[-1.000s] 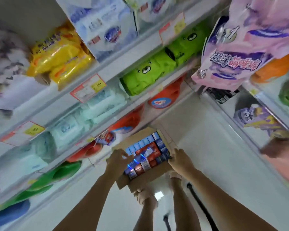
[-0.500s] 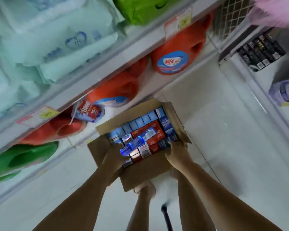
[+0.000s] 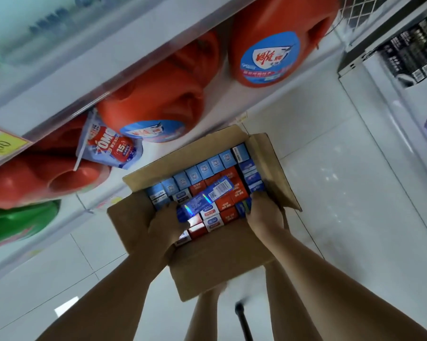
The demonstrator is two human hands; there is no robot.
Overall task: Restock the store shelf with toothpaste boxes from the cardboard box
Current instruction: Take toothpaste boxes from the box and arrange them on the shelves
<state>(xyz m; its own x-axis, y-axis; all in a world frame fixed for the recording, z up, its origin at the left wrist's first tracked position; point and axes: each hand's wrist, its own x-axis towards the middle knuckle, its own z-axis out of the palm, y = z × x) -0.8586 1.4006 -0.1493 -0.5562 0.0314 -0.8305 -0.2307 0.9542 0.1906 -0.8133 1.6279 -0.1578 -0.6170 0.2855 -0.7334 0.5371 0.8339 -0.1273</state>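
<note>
An open cardboard box (image 3: 215,257) sits low over the white floor, packed with blue and red toothpaste boxes (image 3: 208,169) standing on end. One long blue toothpaste box (image 3: 208,196) lies slanted on top of them. My left hand (image 3: 167,226) curls over the box's left rim, its fingers inside beside the near end of the long blue box. My right hand (image 3: 265,212) grips the right rim, fingertips dipping among the boxes there. My legs show beneath the carton.
On the left, store shelves (image 3: 124,70) hold orange detergent jugs (image 3: 276,43), a refill pouch (image 3: 109,146) and a green jug (image 3: 18,225). A second shelf unit (image 3: 384,99) with dark packets stands at the right. A white tiled aisle (image 3: 335,193) runs between them.
The view has dropped towards the box, so upper shelves left the frame and the box looks larger. Both hands stay at the same two sides of the box.
</note>
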